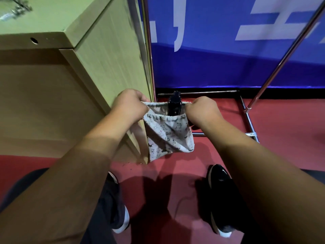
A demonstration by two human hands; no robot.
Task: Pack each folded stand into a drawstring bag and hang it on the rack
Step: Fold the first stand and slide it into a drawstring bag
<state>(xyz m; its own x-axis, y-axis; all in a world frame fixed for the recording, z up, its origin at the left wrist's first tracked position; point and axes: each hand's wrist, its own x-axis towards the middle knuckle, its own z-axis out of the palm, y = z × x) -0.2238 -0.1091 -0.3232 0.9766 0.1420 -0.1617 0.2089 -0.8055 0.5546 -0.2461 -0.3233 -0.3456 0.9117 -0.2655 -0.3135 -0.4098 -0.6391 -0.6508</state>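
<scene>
Two shoes (220, 194) stand at the bottom. In the middle, the left hand (130, 106) and right hand (202, 110) each have a tight grip on the drawstring bag (167, 136) mouth. The folded stand (174, 104) pokes out; a tilt could spill it. The rack (281, 57) waits far right.

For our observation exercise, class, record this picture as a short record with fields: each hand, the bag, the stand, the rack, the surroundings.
left hand: left hand grips one side of the bag's mouth
right hand: right hand grips the opposite side
bag: printed drawstring bag, mouth held open, hanging above the floor
stand: black folded stand partly inside, top sticking out
rack: metal rack behind the bag; bag not yet hung
surroundings: wooden cabinet, blue banner, red floor
</scene>
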